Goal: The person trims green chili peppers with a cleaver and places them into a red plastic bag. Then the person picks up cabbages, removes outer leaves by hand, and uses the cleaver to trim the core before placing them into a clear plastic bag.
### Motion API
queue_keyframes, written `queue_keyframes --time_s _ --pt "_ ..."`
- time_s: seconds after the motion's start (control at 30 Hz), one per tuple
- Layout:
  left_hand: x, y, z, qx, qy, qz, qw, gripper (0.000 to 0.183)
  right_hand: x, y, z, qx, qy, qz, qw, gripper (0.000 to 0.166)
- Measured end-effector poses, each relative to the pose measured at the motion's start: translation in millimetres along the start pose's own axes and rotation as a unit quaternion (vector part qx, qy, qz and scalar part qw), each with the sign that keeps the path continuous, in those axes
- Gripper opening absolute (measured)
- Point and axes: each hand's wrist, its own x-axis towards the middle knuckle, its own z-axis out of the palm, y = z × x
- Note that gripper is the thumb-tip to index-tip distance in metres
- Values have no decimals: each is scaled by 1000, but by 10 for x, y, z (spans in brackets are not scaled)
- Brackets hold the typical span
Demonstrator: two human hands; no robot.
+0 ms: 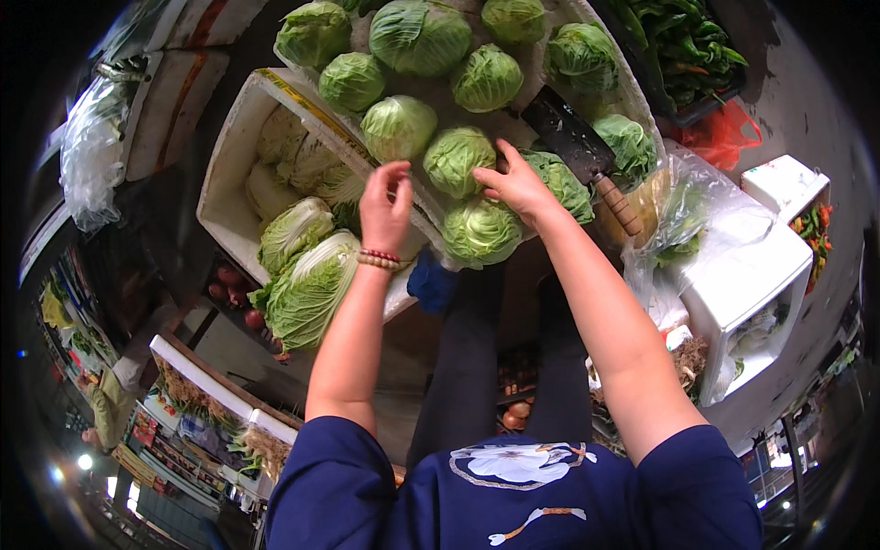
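Note:
My right hand spreads its fingers at the right side of a round green cabbage. The fingertips seem to touch that cabbage, without a grip around it. Just below it lies a paler cabbage at the near corner of the foam box. My left hand, with bead bracelets on the wrist, hovers left of the cabbages with slightly curled fingers and nothing in it. Another cabbage is just beyond it. To the right, a cleaver with a wooden handle rests across the cabbages.
A second foam box at left holds napa cabbages. Green peppers fill a dark crate at upper right. Plastic bags and a white foam box stand at right. Another person is in the left background.

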Motion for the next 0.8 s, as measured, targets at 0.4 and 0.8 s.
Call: queue_keyframes --time_s 0.4,0.8 --pt "-125 104 525 -453 -51 -260 851 65 -285 50 180 -112 121 -259 952 49" --pt "-419 714 401 -400 -102 -93 906 96 -1057 -289 11 -188 146 -241 941 86"
